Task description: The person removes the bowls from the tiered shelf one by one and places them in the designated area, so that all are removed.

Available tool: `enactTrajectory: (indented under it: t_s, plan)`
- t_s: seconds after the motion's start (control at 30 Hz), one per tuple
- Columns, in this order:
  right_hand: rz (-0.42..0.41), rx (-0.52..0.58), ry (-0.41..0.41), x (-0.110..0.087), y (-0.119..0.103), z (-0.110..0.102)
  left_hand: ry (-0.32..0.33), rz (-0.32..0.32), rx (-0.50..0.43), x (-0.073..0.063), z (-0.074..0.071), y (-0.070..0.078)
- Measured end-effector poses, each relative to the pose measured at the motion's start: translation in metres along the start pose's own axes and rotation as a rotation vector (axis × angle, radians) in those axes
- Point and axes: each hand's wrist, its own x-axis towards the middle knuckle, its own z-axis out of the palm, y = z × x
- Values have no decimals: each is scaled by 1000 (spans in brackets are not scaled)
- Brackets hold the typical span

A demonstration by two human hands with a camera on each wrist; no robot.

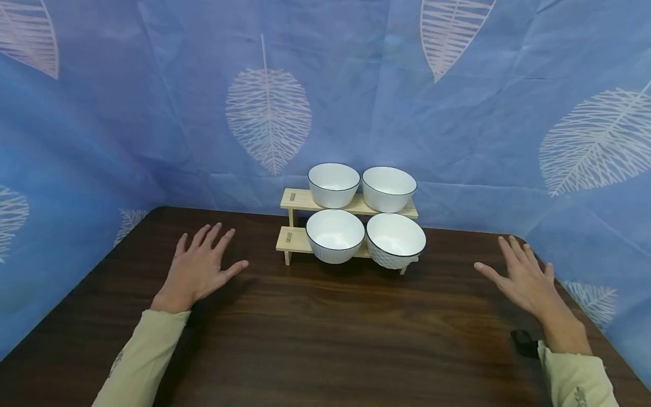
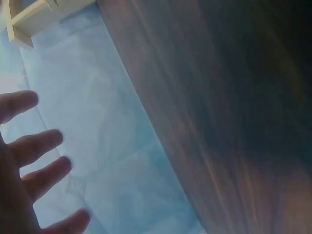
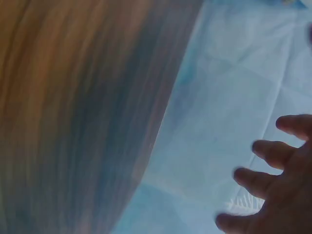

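Observation:
Two white bowls with dark rims, a left one [image 1: 333,192] and a right one [image 1: 389,195], stand on the upper tier of a light wooden two-tier rack [image 1: 292,240]. On the lower tier are a ribbed bowl [image 1: 335,243] and a bowl with a textured pattern [image 1: 394,249]. To the left of the rack my left hand [image 1: 195,271] hovers with fingers spread, holding nothing. My right hand [image 1: 526,280], likewise spread and holding nothing, is well to the right of the bowls. Both wrist views show spread fingers; a corner of the rack appears in the left one.
The dark wood-grain table [image 1: 325,333] extends beneath both hands. Behind and beside it hangs a blue cloth [image 1: 346,85] with white leaf prints, close behind the rack. A small black object [image 1: 524,343] shows at the right wrist.

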Motion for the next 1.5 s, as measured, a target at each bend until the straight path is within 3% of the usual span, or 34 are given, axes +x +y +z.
enactTrajectory:
  t_s: [0.17, 0.33, 0.73, 1.1, 1.5]
  plan:
    - [13, 200, -16, 6, -16, 0, -122, 84, 3, 15, 3, 13]
    - [11, 293, -50, 14, -32, 1, -171, 129, -53, 27, 4, 22]
    - [-65, 255, -82, 35, -56, 1, -188, 144, -102, 42, 10, 36]
    - [-144, 402, -102, 32, -82, -5, -201, 100, -230, 50, 16, 41]
    - [-204, 533, -127, 35, -93, 0, -232, 60, -416, 60, 22, 44]
